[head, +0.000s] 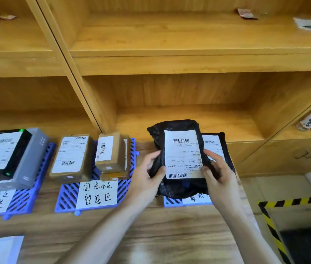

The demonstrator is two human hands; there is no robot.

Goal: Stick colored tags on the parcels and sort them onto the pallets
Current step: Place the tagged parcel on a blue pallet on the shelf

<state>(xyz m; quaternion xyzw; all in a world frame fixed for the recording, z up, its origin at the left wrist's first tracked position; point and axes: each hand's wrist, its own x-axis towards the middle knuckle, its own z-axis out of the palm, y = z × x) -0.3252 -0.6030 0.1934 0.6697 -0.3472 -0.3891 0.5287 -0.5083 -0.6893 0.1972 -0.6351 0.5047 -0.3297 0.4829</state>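
Head view: gripping black poly-bag parcel [179,159] by its side edges with left hand [147,176] and right hand [217,170], just above the rightmost blue pallet [171,201]; likely soft, light, crinkly, slippery.

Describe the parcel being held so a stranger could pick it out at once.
Three blue slatted pallets line the wooden counter; look above the rightmost pallet. The black plastic bag parcel is gripped by the left hand and right hand. Unlike the brown cardboard boxes, it is soft and crinkled.
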